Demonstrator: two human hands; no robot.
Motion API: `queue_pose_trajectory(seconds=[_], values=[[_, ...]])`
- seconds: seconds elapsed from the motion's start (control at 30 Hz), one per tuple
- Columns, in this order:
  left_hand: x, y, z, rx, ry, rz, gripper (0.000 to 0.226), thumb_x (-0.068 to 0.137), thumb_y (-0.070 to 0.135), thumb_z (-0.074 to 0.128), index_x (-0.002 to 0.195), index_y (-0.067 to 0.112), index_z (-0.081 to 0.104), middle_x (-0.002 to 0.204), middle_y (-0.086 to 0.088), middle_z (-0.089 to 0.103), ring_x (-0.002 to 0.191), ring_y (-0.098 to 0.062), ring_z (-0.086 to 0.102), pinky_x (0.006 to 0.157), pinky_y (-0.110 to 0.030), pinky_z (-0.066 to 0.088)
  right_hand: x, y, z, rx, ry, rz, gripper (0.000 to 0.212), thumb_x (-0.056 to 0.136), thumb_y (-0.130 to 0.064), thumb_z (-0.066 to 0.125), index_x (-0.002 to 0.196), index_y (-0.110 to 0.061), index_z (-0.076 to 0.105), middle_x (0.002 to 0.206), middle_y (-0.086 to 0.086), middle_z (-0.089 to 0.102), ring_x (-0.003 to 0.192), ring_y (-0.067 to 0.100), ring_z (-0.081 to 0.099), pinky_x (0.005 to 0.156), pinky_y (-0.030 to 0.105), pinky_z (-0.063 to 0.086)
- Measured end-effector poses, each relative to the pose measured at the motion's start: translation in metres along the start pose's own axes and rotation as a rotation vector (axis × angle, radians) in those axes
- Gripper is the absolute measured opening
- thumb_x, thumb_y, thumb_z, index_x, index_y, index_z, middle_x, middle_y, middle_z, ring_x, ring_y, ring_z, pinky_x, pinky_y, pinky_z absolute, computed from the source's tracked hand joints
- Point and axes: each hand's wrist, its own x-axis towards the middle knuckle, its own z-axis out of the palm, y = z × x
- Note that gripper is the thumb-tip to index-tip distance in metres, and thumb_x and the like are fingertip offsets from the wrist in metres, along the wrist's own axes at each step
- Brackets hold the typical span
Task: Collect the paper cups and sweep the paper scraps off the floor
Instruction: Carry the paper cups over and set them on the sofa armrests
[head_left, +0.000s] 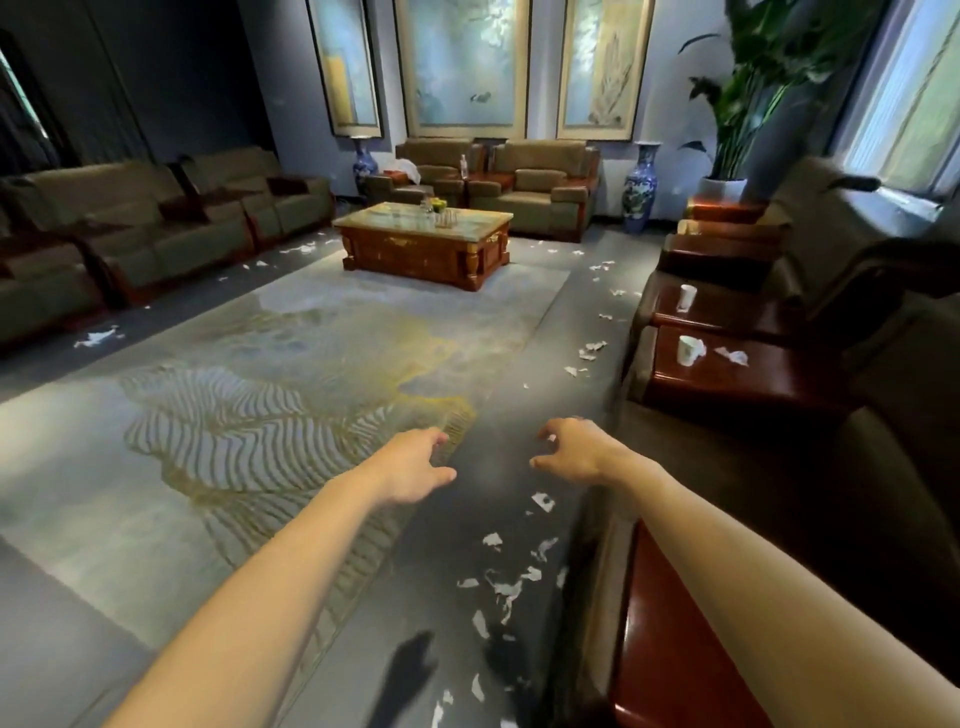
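Leftmost, a row of olive-green upholstered sofas (130, 234) runs along the wall. One torn white paper scrap (96, 338) lies on the dark grey floor (493, 467) just in front of them. A grey-and-gold patterned rug (260, 389) covers the middle of the floor.

Left hand (415, 467): held out over the rug's right edge, palm down, fingers relaxed and apart, holding nothing.

Centre, far end: red-brown wooden coffee table with a pale stone top (423, 221). The small items on it are too blurred to name.

Right hand (571, 454): held out over bare floor, near the left hand but not touching it. Its fingers are loosely curled and spread, and it is empty.

Between the forearms, a trail of white paper scraps (506, 587) lies scattered on the floor. Farther scraps (592, 351) continue along the rug's right side.

Right side: two white paper cups. The nearer cup (688, 351) stands on the nearer dark-red glossy wooden worktop (753, 384), with a crumpled white scrap (732, 356) beside it. The farther cup (687, 298) stands on the farther worktop (727, 312). Both cups are well apart from the hands.
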Motion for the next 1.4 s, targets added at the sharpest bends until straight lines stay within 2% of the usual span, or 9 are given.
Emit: queue_pose_trajectory(seconds=[0.27,0.47,0.6,0.67,0.8,0.93,1.2,1.27,1.4], values=[[0.217,-0.038,-0.075,-0.021,0.016,0.032,0.056,0.090,0.023,0.062,0.139,0.006,0.040,0.142,-0.014,0.046,0.130,-0.024,0.044,0.101,-0.024,0.032,0.207,0.000,-0.060,0.093,0.018,0.063,0.051,0.087,-0.034,0.062,0.132,-0.014,0.050,0.125,0.008,0.061,0.114,0.025,0.056,0.097,0.030,0.045],[0.404,-0.080,-0.111,0.003,-0.026,0.158,0.057,0.090,0.024,0.062,0.140,0.009,0.039,0.142,-0.013,0.045,0.130,-0.023,0.043,0.102,-0.024,0.032,0.379,0.009,-0.087,0.119,0.104,0.144,0.053,0.088,-0.038,0.062,0.134,-0.014,0.049,0.125,0.008,0.061,0.108,0.025,0.059,0.096,0.032,0.046],[0.523,-0.107,-0.154,0.033,-0.057,0.243,0.057,0.090,0.027,0.061,0.140,0.009,0.038,0.142,-0.012,0.043,0.131,-0.022,0.042,0.101,-0.024,0.031,0.487,0.008,-0.121,0.152,0.160,0.226,0.056,0.089,-0.038,0.061,0.137,-0.014,0.047,0.134,0.008,0.054,0.120,0.025,0.052,0.099,0.031,0.043],[0.580,-0.109,-0.175,0.041,-0.078,0.283,0.058,0.090,0.028,0.061,0.140,0.010,0.038,0.143,-0.011,0.042,0.131,-0.020,0.041,0.102,-0.024,0.031,0.531,0.011,-0.139,0.169,0.182,0.262,0.054,0.089,-0.038,0.060,0.136,-0.013,0.047,0.133,0.008,0.055,0.120,0.025,0.052,0.097,0.030,0.043],[0.688,-0.084,-0.197,0.002,-0.118,0.403,0.059,0.089,0.025,0.062,0.141,0.010,0.038,0.144,-0.009,0.041,0.132,-0.019,0.040,0.102,-0.022,0.030,0.601,0.038,-0.167,0.180,0.211,0.365,0.052,0.091,-0.037,0.059,0.135,-0.013,0.047,0.127,0.009,0.058,0.116,0.025,0.055,0.092,0.029,0.043],[0.787,-0.053,-0.186,-0.037,-0.201,0.495,0.061,0.089,0.026,0.062,0.142,0.013,0.035,0.147,-0.007,0.040,0.135,-0.017,0.037,0.105,-0.022,0.029,0.670,0.086,-0.189,0.208,0.244,0.469,0.048,0.091,-0.033,0.058,0.133,-0.011,0.050,0.125,0.008,0.060,0.112,0.024,0.057,0.087,0.026,0.043],[0.975,0.034,-0.163,-0.006,-0.315,0.621,0.062,0.089,0.027,0.063,0.143,0.014,0.034,0.146,-0.007,0.039,0.132,-0.019,0.040,0.105,-0.025,0.030,0.782,0.214,-0.241,0.326,0.290,0.650,0.049,0.091,-0.032,0.061,0.132,-0.010,0.049,0.124,0.009,0.060,0.112,0.024,0.057,0.094,0.031,0.047],[1.010,0.059,-0.156,-0.019,-0.352,0.645,0.063,0.089,0.026,0.064,0.143,0.014,0.034,0.146,-0.007,0.039,0.130,-0.019,0.041,0.105,-0.026,0.031,0.795,0.243,-0.255,0.348,0.293,0.711,0.050,0.090,-0.034,0.061,0.134,-0.012,0.048,0.125,0.007,0.059,0.111,0.023,0.058,0.088,0.029,0.047],[1.071,0.115,-0.133,-0.025,-0.451,0.718,0.067,0.088,0.028,0.064,0.145,0.017,0.030,0.147,-0.006,0.039,0.133,-0.019,0.039,0.109,-0.033,0.033,0.807,0.298,-0.273,0.399,0.340,0.832,0.044,0.092,-0.031,0.059,0.132,-0.013,0.050,0.118,0.002,0.060,0.098,0.016,0.058,0.066,0.014,0.043]])
